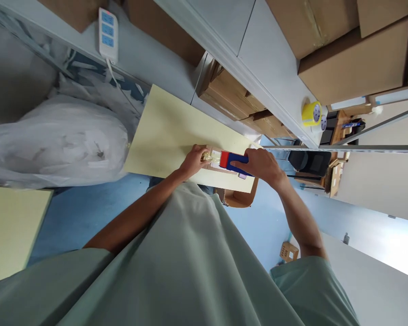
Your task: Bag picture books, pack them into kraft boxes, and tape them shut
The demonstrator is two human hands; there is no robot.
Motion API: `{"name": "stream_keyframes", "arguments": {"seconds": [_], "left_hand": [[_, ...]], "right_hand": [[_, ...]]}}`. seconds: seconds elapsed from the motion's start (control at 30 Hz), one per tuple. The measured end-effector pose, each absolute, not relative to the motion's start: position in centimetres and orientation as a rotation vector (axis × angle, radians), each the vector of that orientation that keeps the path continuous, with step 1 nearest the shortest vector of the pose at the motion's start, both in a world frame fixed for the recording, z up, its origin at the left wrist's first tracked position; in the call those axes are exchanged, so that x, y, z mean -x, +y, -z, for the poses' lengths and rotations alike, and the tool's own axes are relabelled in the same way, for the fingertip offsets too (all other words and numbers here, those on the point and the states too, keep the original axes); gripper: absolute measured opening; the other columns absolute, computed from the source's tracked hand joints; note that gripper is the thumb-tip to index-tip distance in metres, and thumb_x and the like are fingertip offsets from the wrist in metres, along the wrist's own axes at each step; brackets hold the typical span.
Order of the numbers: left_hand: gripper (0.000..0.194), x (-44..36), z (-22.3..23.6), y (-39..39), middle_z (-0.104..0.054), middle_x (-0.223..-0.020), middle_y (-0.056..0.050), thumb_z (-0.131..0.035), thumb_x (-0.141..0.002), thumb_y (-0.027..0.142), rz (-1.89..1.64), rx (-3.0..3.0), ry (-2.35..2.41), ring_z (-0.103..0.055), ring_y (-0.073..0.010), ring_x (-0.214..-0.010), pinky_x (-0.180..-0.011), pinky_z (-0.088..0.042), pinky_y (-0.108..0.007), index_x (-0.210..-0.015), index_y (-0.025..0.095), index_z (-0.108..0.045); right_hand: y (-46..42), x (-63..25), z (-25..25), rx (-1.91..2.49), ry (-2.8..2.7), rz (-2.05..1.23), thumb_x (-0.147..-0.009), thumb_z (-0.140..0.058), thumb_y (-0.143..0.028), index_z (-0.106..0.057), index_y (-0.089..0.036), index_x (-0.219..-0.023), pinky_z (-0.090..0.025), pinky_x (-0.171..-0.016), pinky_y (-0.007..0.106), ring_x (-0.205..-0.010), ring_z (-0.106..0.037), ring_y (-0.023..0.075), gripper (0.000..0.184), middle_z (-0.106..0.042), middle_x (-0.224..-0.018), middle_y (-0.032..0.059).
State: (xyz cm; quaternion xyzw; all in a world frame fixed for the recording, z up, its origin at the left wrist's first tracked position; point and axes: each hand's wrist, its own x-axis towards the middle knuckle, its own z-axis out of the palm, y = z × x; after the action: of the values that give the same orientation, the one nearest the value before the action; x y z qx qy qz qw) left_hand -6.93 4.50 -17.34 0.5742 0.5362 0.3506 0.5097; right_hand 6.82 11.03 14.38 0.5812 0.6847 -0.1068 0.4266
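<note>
My right hand (263,164) is closed around a blue and red tape dispenser (237,162), held above a small cardboard box (213,167). The box lies on a pale yellow board (172,131) and has a white label on top. Gripping the box's left end is my left hand (193,161), thumb and fingers on either side. Shiny clear tape (206,156) shows between those fingers and runs toward the dispenser's red end. The dispenser and right hand cover the box's right part.
A power strip (108,35) lies on the grey shelf at upper left. Cardboard boxes (236,93) stand beyond the board. Yellow tape rolls (312,113) sit on the upper shelf. A full white plastic bag (61,140) is at left, and a brown bin (240,198) below the board.
</note>
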Motion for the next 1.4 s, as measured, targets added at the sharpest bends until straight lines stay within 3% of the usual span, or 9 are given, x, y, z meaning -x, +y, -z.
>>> {"name": "stream_keyframes", "arguments": {"seconds": [0.27, 0.6, 0.77, 0.83, 0.97, 1.07, 1.2, 1.4], "left_hand": [[0.049, 8.8, 17.0, 5.2, -0.063, -0.109, -0.003, -0.096, -0.073, 0.022, -0.747, -1.404, 1.259, -0.065, -0.0186, -0.083, -0.095, -0.062, -0.040, -0.120, 0.024, -0.080], [0.055, 8.9, 15.9, 5.1, -0.065, -0.120, -0.007, -0.097, -0.070, 0.031, -0.632, -1.395, 1.411, -0.068, -0.0172, -0.082, -0.090, -0.065, -0.039, -0.122, 0.024, -0.079], [0.029, 6.7, 15.0, 4.1, -0.069, -0.117, -0.008, -0.080, -0.091, 0.046, -0.719, -1.335, 1.637, -0.068, -0.0170, -0.084, -0.088, -0.063, -0.034, -0.110, 0.024, -0.077], [0.027, 5.7, 15.0, 3.7, -0.070, -0.113, -0.007, -0.075, -0.095, 0.048, -0.755, -1.241, 1.748, -0.068, -0.0164, -0.084, -0.086, -0.061, -0.032, -0.107, 0.024, -0.075], [0.047, 4.4, 15.3, 3.4, -0.072, -0.103, -0.005, -0.083, -0.083, 0.054, -0.833, -0.959, 1.858, -0.067, -0.0155, -0.080, -0.075, -0.057, -0.028, -0.116, 0.023, -0.069], [0.057, 4.3, 15.4, 3.4, -0.076, -0.104, -0.008, -0.087, -0.076, 0.062, -0.858, -0.860, 1.911, -0.068, -0.0169, -0.080, -0.072, -0.055, -0.028, -0.112, 0.021, -0.070], [0.061, 4.1, 15.2, 3.3, -0.080, -0.101, -0.009, -0.083, -0.075, 0.072, -0.838, -0.892, 1.966, -0.071, -0.0200, -0.082, -0.070, -0.055, -0.030, -0.105, 0.020, -0.075], [0.055, 3.9, 14.8, 3.3, -0.082, -0.104, -0.010, -0.084, -0.075, 0.067, -0.815, -0.916, 2.022, -0.073, -0.0204, -0.082, -0.068, -0.056, -0.029, -0.103, 0.021, -0.077]], "right_hand": [[11.6, -14.8, -8.8, -1.476, 1.708, 0.449, -0.107, -0.055, -0.079, -0.080, -0.013, -0.116, -0.054, -0.088, 0.037, -0.113, -0.078, 0.0360, 0.071, -0.082, -0.116, 0.0217], [9.9, -18.6, -2.7, -1.589, 1.765, 0.709, -0.110, -0.058, -0.065, -0.076, -0.015, -0.134, -0.056, -0.096, 0.035, -0.125, -0.077, 0.0344, 0.059, -0.080, -0.131, 0.0219], [10.1, -19.6, -1.4, -1.600, 1.817, 0.784, -0.109, -0.060, -0.063, -0.078, -0.015, -0.132, -0.057, -0.094, 0.035, -0.122, -0.078, 0.0340, 0.056, -0.080, -0.131, 0.0226], [10.1, -19.9, -0.9, -1.592, 1.831, 0.813, -0.109, -0.061, -0.063, -0.078, -0.015, -0.131, -0.058, -0.094, 0.035, -0.121, -0.078, 0.0339, 0.056, -0.080, -0.132, 0.0232], [10.4, -20.4, 0.0, -1.561, 1.886, 0.864, -0.109, -0.061, -0.062, -0.079, -0.016, -0.130, -0.058, -0.094, 0.036, -0.121, -0.078, 0.0340, 0.053, -0.081, -0.130, 0.0235], [10.6, -20.5, 0.3, -1.531, 1.918, 0.899, -0.111, -0.060, -0.059, -0.078, -0.016, -0.130, -0.058, -0.094, 0.036, -0.122, -0.078, 0.0344, 0.051, -0.080, -0.131, 0.0240], [10.8, -20.7, 0.2, -1.506, 1.924, 0.941, -0.110, -0.061, -0.058, -0.078, -0.016, -0.133, -0.060, -0.094, 0.037, -0.122, -0.078, 0.0351, 0.051, -0.079, -0.134, 0.0242], [10.8, -26.2, -2.1, -1.523, 1.866, 0.958, -0.106, -0.066, -0.066, -0.079, -0.014, -0.133, -0.060, -0.091, 0.038, -0.119, -0.079, 0.0378, 0.060, -0.080, -0.128, 0.0265]]}}
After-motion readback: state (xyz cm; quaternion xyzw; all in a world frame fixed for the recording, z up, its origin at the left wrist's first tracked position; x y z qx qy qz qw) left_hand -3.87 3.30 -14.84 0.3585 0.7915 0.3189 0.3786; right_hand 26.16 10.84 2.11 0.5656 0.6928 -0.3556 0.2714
